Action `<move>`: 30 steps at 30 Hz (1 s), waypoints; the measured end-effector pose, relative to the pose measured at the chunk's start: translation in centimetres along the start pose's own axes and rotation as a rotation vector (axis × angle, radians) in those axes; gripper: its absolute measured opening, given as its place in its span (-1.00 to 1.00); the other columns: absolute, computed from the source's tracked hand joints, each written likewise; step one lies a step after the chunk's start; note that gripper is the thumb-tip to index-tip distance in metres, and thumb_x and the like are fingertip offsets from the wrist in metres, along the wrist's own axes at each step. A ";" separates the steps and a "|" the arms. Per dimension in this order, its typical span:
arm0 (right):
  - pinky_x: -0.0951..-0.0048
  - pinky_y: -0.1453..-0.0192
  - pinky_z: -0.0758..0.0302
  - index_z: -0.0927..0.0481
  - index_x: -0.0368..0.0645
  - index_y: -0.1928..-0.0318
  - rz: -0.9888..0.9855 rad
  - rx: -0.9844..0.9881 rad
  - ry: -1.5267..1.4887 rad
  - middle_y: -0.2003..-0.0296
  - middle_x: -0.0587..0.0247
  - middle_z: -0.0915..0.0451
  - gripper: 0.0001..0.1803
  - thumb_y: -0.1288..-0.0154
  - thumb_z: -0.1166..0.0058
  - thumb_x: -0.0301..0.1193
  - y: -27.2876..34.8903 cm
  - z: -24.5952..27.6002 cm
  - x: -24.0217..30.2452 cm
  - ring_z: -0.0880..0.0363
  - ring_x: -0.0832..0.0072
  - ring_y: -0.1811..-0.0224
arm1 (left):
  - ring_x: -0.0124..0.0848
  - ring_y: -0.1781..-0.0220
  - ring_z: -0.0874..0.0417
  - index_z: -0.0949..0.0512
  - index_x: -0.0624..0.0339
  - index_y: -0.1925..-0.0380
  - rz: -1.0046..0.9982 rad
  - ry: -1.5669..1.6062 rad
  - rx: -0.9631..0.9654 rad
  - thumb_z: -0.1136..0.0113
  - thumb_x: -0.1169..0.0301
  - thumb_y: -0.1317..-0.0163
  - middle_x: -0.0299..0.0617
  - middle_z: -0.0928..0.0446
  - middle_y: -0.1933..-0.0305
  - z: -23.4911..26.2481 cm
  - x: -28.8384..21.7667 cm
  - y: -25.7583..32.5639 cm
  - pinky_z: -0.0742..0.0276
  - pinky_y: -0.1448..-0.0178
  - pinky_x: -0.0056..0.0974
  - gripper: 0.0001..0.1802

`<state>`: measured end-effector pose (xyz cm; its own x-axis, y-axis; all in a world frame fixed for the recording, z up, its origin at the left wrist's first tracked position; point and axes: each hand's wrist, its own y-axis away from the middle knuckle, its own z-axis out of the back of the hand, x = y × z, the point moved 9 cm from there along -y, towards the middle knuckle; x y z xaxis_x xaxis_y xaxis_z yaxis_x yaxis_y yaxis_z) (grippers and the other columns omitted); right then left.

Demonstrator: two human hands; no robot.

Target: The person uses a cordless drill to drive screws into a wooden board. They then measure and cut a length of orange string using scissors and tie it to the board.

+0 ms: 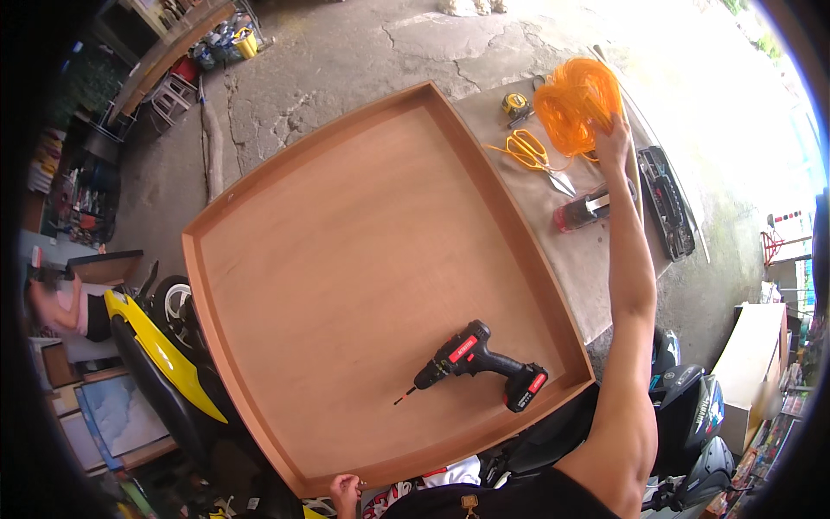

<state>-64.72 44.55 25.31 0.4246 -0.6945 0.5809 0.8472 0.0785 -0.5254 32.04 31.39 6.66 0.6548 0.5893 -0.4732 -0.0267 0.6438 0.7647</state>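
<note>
My right arm stretches to the far right, where my right hand is closed on the near right edge of a bundle of orange plastic twine. My left hand is by the near edge of a large brown wooden tray, its fingers curled together; whether something small is in them I cannot make out. A black and red cordless drill lies inside the tray, its bit pointing left. Beside the twine are yellow-handled scissors, a yellow tape measure and a red and black tool partly hidden by my arm.
A grey board carries the tools at right, with a black case of bits along its edge. Motorcycles stand close by, one with a yellow panel at left. Another person is at far left.
</note>
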 end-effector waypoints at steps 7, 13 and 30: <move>0.53 0.05 -0.43 -0.50 -0.27 -0.04 -0.072 0.176 -0.599 0.25 0.24 -0.59 -0.67 -0.28 -0.09 -0.44 3.6 11.5 13.9 -0.54 0.55 0.18 | -0.57 0.42 -0.45 -0.47 0.26 0.39 -0.421 0.099 -0.193 -0.28 0.53 -0.07 -0.31 -0.46 0.46 2.7 -4.0 -2.3 -0.39 0.33 -0.46 -0.84; 0.36 -0.05 -0.52 -0.34 -0.35 -0.14 -0.331 0.510 -1.201 0.00 0.11 -0.50 -0.65 -0.38 0.14 -0.52 18.4 14.8 27.0 -0.55 0.34 0.03 | -0.50 0.31 -0.37 -0.44 0.31 0.16 -0.957 0.345 -0.161 -0.31 0.38 -0.15 -0.27 -0.37 0.33 2.3 -27.6 8.9 -0.37 0.20 -0.40 -0.65; 0.20 -0.12 -0.44 -0.31 -0.14 -0.20 -1.321 0.992 -1.466 -0.05 0.15 -0.44 -0.59 -0.35 0.07 -0.43 74.3 4.8 27.5 -0.44 0.30 -0.08 | -0.38 0.30 -0.65 -0.50 0.28 0.03 -0.885 -0.020 0.505 -0.23 0.29 -0.22 -0.11 -0.59 0.28 -1.0 -13.3 4.8 -0.57 0.23 -0.32 -0.62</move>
<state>11.46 34.70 5.19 -0.8927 0.1898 0.4087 0.4107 0.7159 0.5646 22.45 27.11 16.27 0.2980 -0.0095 -0.9545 0.7919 0.5609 0.2416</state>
